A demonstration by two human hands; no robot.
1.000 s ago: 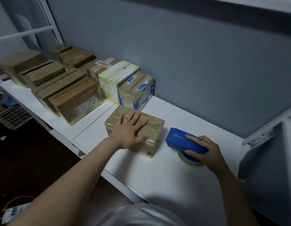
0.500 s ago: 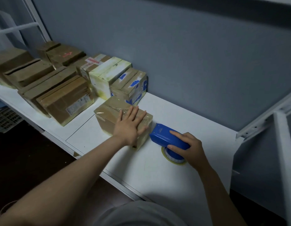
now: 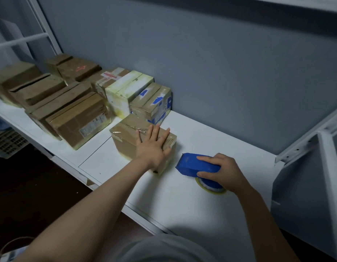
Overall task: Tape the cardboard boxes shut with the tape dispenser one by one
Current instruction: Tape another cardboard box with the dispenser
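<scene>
A small brown cardboard box with clear tape over its top stands on the white shelf. My left hand lies flat on the box's top, fingers spread, near its right end. To the right, my right hand grips a blue tape dispenser that rests on the shelf, its tape roll underneath. A short gap separates the dispenser's nose from the box.
Several more cardboard boxes are packed along the shelf to the left, up to the grey wall. A white metal rack frame stands at the right. A slatted crate sits below left.
My left hand has pushed the small box leftward along the shelf, closer to the row of boxes. The dispenser stays on the shelf in my right hand, a little farther from the box than before.
</scene>
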